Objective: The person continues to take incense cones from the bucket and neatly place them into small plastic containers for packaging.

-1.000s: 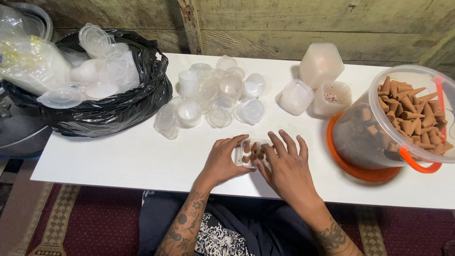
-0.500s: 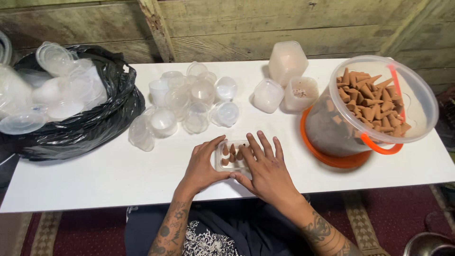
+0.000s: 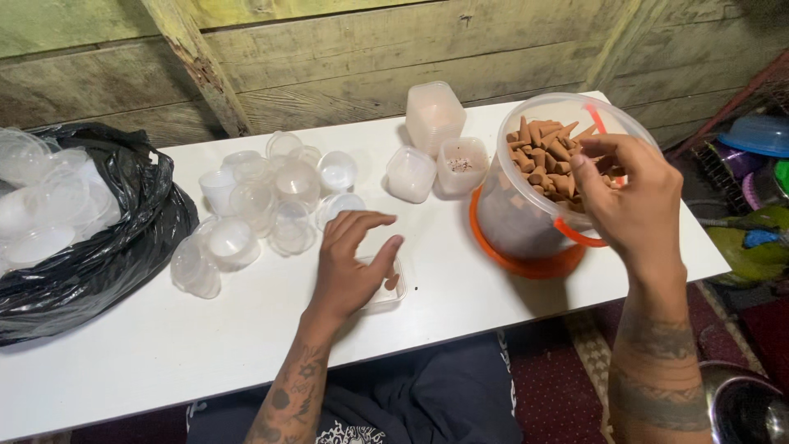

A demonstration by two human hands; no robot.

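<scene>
Two hands work apart here. The left hand (image 3: 349, 263) lies palm down on a small clear plastic tub (image 3: 385, 289) at the near edge of the white table (image 3: 148, 345), fingers spread and relaxed rather than clenched, pinning the tub in place; a few brown cones show inside it beside the thumb. The right hand (image 3: 629, 193) is raised over the mouth of a large clear bucket (image 3: 534, 214) with an orange handle, heaped with brown incense cones (image 3: 546, 156). Its fingers are curled loosely with the tips at the heap; whether they already pinch a cone cannot be told, since the palm hides them.

By the look of it, the step in hand is filling: cones go from the bucket into the held tub. The next move would call for a light pinch on a few cones, then carrying them left and down to the tub, with the left hand shifting aside to uncover the opening.

Further back stand a cluster of empty round clear cups (image 3: 255, 205), a stack of square tubs (image 3: 434, 115), and a black bag (image 3: 99, 247) of lids at far left.
</scene>
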